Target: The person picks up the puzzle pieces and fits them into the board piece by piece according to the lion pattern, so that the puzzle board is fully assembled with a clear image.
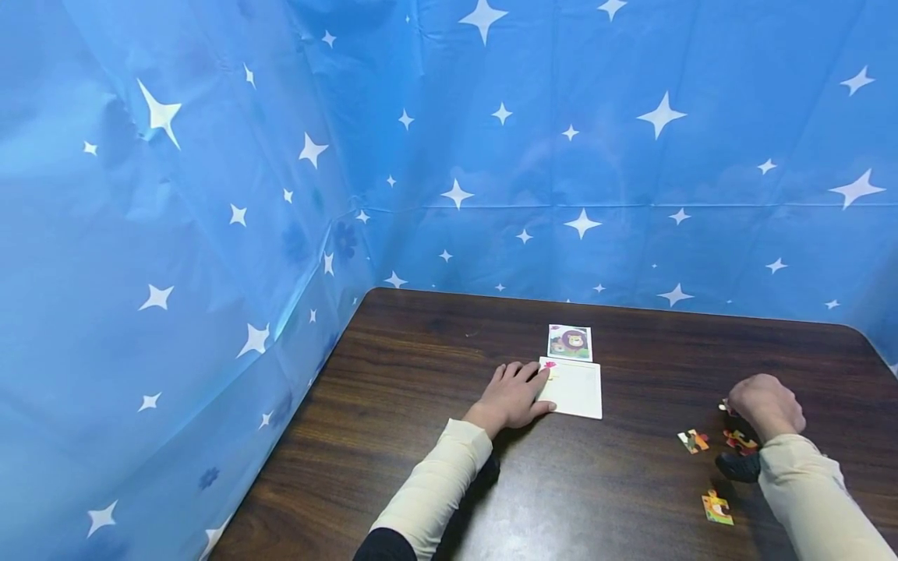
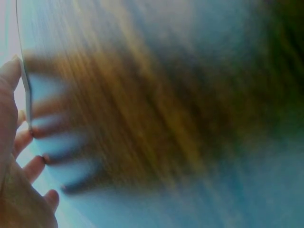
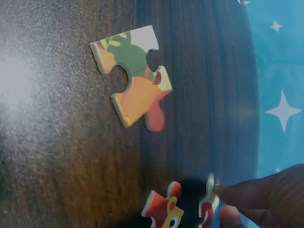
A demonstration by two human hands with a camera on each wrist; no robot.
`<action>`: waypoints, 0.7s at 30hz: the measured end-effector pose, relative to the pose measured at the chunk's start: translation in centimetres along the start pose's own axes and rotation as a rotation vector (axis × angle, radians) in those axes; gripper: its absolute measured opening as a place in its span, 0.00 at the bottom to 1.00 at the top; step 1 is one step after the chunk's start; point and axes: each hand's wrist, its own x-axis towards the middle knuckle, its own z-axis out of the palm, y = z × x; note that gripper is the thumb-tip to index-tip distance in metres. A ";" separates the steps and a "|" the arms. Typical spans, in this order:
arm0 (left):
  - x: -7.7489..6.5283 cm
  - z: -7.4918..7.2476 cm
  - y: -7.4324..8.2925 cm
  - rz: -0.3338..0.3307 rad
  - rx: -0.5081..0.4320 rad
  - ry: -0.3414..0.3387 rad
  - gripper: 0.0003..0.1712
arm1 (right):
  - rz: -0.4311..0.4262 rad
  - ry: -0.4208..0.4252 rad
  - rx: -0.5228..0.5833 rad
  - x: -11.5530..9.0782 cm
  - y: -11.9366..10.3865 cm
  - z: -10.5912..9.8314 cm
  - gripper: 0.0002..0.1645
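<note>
My left hand (image 1: 512, 396) lies with spread fingers at the left edge of a white puzzle tray (image 1: 581, 392), its thumb and index finger touching that edge. A small pink and pale yellow patch (image 1: 550, 368) shows in the tray's upper left corner. At the right, my right hand (image 1: 767, 403) pinches a red and white jigsaw piece (image 3: 207, 204) by its edge between thumb and fingers. Just beside it lies a red piece (image 3: 162, 209) with a yellow-rimmed eye. An orange and green piece (image 3: 135, 78) rests flat nearby.
A card with a lion picture (image 1: 570, 343) lies right behind the tray. Another orange and yellow piece (image 1: 717, 507) is nearer the front of the dark wooden table (image 1: 393, 374). Blue curtains with white stars (image 1: 596, 156) hang behind and to the left.
</note>
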 end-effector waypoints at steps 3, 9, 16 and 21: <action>0.0 -0.1 0.0 -0.001 0.009 0.005 0.39 | -0.028 0.030 0.004 0.1 0.0 0.1 0.18; 0.1 -0.1 0.1 -0.001 0.011 0.006 0.39 | -0.066 0.087 -0.013 0.2 -0.2 0.4 0.19; 0.1 0.0 0.2 0.008 0.027 0.003 0.39 | -0.120 0.092 -0.025 0.2 0.2 0.5 0.14; 0.1 0.0 0.1 0.011 0.031 0.007 0.39 | -0.148 0.096 -0.006 0.2 0.4 0.3 0.12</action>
